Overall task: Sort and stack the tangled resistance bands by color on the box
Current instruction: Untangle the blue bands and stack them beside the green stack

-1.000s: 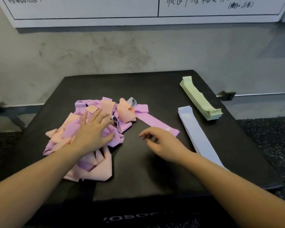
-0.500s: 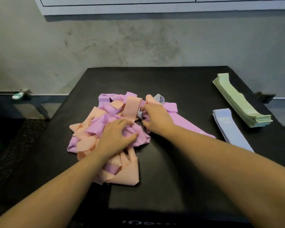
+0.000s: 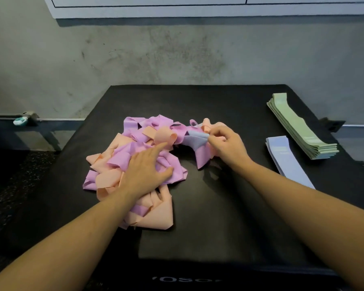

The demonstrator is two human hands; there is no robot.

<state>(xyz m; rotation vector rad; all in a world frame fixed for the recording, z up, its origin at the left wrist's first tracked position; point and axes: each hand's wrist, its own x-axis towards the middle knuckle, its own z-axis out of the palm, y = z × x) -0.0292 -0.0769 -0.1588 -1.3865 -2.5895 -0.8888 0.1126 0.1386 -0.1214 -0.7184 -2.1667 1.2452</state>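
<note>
**Head view: one hand pins the tangle, the other pinches a blue-grey band**

Head camera looks down on two bare forearms reaching over a black box (image 3: 229, 106). The right hand (image 3: 226, 144) has its thumb and fingertips curled together, pinching the edge of a blue-grey band (image 3: 194, 140) that fans out to the left of the fingers. Peach and pink loops bunch up against that hand, under and behind its knuckles, and a pink strip hangs down just below the pinch.

The left hand (image 3: 144, 172) lies flat, palm down, with straight spread fingers pressing on the tangled pile of pink and peach bands (image 3: 118, 164); it grasps nothing. The pile spreads out around this hand on every side: folded peach bands lie beneath the wrist toward the person, pink loops lie past the fingertips toward the wall, and a chain of twisted bands runs from the index fingertip across to the right hand.

Beyond the right hand, further to its right and apart from it, a flat stack of blue-grey bands (image 3: 286, 158) lies on the box beside the right forearm. Further out again, near the box's right edge, sits a taller stack of green bands (image 3: 298, 129).

Behind the box stands a grey concrete wall (image 3: 177, 53).
</note>
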